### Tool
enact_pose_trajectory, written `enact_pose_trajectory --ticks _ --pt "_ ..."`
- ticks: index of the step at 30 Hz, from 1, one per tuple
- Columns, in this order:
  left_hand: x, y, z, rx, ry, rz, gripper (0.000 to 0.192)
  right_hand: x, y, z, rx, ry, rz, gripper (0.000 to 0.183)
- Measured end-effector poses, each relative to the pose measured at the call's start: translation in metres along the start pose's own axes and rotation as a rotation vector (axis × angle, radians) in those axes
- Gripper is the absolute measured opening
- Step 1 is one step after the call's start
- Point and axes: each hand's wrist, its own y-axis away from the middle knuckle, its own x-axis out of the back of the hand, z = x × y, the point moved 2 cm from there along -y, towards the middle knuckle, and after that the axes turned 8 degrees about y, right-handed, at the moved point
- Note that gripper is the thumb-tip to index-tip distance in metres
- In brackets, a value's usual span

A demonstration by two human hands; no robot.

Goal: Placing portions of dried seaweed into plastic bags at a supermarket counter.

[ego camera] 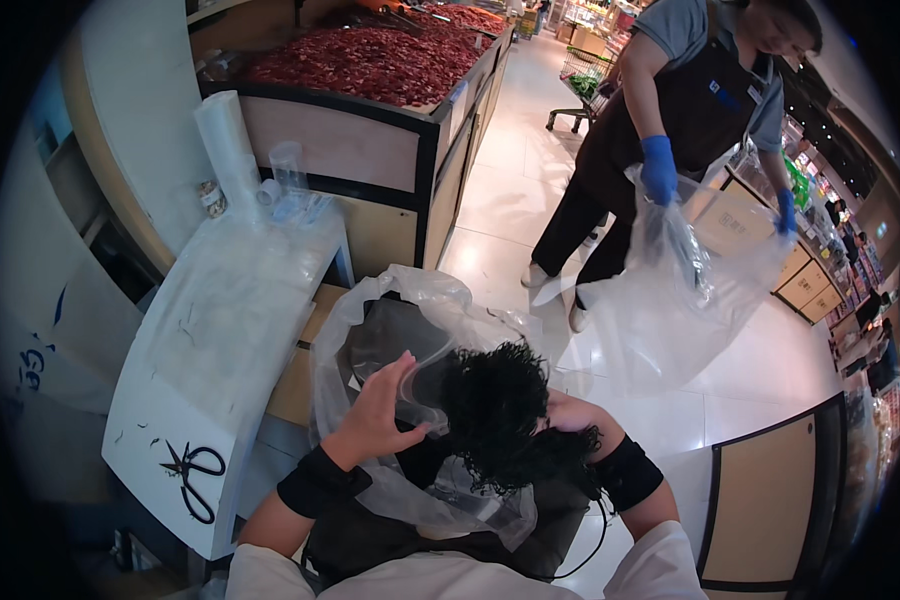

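Note:
My left hand (375,412) curves its fingers around a clear plastic container (425,375), whose mouth seems turned towards the right. In my right hand (566,415), mostly hidden, is a large clump of black, curly, stringy material (495,412), perhaps seaweed. The clump is beside the container; whether they touch I cannot tell. Both sit above a large clear plastic bag (334,337) that lines a dark bin (390,319) before me. Crumpled clear plastic (487,499) lies at the bag's near side.
A white table (225,330) at left bears black-handled scissors (191,480), dark scraps, a plastic roll (225,142) and clear cups (286,161). Behind it stands a bin of dark red food pieces (367,60). A blue-gloved person (675,97) holds a clear bag (675,315). A panelled counter (772,495) stands right.

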Motion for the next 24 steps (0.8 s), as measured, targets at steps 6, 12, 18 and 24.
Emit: enact_pose_trajectory --ticks 6,12,18,24 --pt "0.001 0.019 -0.009 0.049 0.054 -0.073 0.102 -0.003 -0.011 -0.005 -0.151 0.182 -0.128 0.067" --pt "0.015 0.017 0.013 -0.014 0.089 -0.238 0.108 -0.026 -0.020 -0.023 -0.097 0.400 -0.055 0.071" --pt "0.023 -0.043 0.079 -0.262 0.153 -0.001 0.080 -0.030 -0.032 -0.002 -0.025 0.608 -0.009 0.074" --pt "-0.012 -0.084 0.060 0.020 0.018 -0.779 0.098 -0.051 -0.033 -0.006 -0.050 1.050 0.012 0.073"
